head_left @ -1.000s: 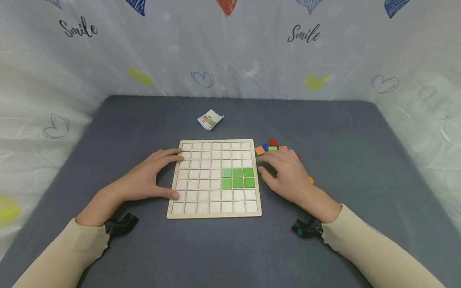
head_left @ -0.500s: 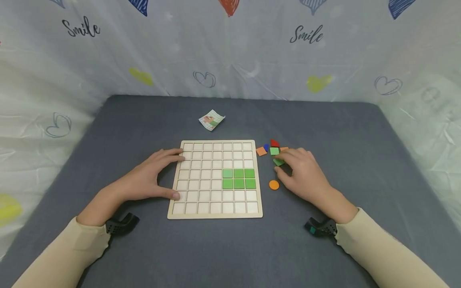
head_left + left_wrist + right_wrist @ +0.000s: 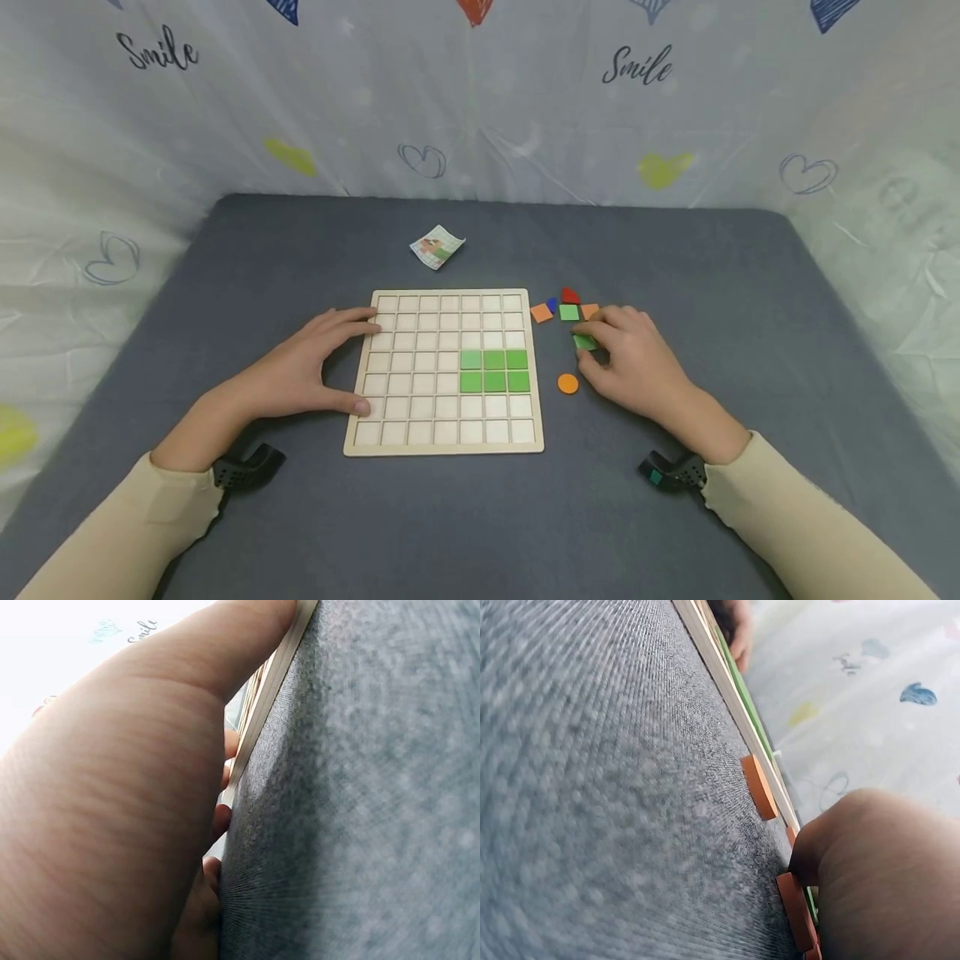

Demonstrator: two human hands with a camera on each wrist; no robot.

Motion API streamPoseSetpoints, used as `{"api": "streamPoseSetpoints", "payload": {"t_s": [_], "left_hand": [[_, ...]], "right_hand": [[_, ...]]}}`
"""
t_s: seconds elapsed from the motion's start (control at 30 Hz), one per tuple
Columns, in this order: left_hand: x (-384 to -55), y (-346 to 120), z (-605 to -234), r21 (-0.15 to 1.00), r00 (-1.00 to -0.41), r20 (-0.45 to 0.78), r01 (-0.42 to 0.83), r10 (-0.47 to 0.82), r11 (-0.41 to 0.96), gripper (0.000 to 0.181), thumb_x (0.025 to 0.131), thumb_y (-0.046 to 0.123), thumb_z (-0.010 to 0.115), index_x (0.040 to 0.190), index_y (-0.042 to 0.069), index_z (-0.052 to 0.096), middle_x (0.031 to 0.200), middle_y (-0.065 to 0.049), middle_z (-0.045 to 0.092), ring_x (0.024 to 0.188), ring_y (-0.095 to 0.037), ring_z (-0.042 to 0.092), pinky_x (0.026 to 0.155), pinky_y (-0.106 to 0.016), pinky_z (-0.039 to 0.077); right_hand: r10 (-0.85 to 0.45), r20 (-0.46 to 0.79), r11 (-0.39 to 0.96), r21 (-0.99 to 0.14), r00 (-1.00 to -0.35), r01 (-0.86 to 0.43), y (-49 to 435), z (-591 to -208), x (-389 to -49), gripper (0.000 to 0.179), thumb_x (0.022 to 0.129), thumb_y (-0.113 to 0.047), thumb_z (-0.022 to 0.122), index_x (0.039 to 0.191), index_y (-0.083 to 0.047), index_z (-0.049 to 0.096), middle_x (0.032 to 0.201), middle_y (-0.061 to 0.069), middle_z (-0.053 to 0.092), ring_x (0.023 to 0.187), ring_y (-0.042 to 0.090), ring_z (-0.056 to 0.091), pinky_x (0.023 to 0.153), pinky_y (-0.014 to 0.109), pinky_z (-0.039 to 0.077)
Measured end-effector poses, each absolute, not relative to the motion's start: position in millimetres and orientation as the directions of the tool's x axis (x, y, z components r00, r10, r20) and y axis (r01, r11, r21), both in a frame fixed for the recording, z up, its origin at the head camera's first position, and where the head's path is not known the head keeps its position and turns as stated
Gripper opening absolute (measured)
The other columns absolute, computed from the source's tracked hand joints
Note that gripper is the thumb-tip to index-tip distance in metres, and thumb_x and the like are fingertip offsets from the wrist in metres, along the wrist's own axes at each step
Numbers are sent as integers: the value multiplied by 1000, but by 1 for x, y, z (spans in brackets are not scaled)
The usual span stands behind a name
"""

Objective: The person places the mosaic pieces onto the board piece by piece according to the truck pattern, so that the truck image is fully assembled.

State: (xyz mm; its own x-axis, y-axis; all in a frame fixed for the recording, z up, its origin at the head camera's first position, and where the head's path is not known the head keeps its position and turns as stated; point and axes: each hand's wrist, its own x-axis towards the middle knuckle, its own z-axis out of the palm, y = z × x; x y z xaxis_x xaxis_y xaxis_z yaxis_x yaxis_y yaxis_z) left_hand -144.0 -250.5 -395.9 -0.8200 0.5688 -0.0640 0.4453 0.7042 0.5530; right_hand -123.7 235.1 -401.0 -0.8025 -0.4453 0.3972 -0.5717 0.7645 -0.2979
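Note:
A square wooden grid board (image 3: 442, 452) lies mid-table, with a block of several green tiles (image 3: 494, 371) set in two rows at its right side. My left hand (image 3: 300, 375) rests at the board's left edge, thumb and fingers spread and fairly straight on the rim. To the right of the board, my right hand (image 3: 637, 362) has thumb and index finger on a loose green square tile (image 3: 584, 342), pinching it close over the table. The right wrist view shows an orange-red piece (image 3: 796, 911) beside this hand; the fingertips are hidden there.
Around the right hand lie an orange disc (image 3: 567, 383), a green square (image 3: 568, 312), a red piece (image 3: 570, 296), a blue piece (image 3: 552, 305) and two orange squares (image 3: 542, 312). A small printed card (image 3: 437, 247) lies behind the board. A printed curtain (image 3: 480, 117) hangs behind the table.
My right hand has moved right, away from the board's edge, to the loose pieces, uncovering the orange disc. The green tile at its fingertips has turned slightly. The left hand stays on the board.

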Motion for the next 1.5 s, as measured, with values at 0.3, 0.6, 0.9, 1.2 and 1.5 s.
{"api": "streamPoseSetpoints", "payload": {"t_s": [0.3,0.6,0.9,1.2,1.5], "left_hand": [[-144,-252,-395,546,-814,-74,450,576,706,111,75,73,91,166,27,46,179,3,24,167,-41,7,126,-76,19],[-143,-251,-391,546,-813,-81,448,577,708,112,74,75,91,166,26,46,179,4,24,167,-41,6,127,-75,19],[-143,-250,-391,542,-815,-76,450,575,709,112,74,73,92,165,25,47,179,3,25,167,-41,8,127,-75,19],[-144,-251,-393,539,-815,-80,449,574,713,113,73,76,91,165,26,47,179,2,25,167,-41,8,127,-75,19],[-144,-249,-393,549,-819,-65,447,570,706,111,74,71,93,165,26,48,178,5,26,167,-37,10,130,-71,16]], "right_hand": [[-439,398,753,-326,-806,-571,234,-402,-125,27,92,-12,80,117,-1,81,100,8,65,84,24,47,77,42,39],[-410,388,756,-362,-826,-545,233,-404,-125,23,93,-8,77,115,-3,82,92,3,63,83,21,47,74,38,39],[-403,434,736,-370,-806,-567,231,-404,-125,21,94,-7,77,114,-3,81,91,3,65,82,19,46,72,37,39],[-402,502,717,-348,-766,-604,220,-403,-121,20,92,-9,81,110,0,82,100,10,73,83,25,54,75,41,45],[-411,523,656,-399,-747,-640,205,-403,-111,19,93,-10,81,110,-3,83,105,8,74,90,25,61,80,44,48]]}}
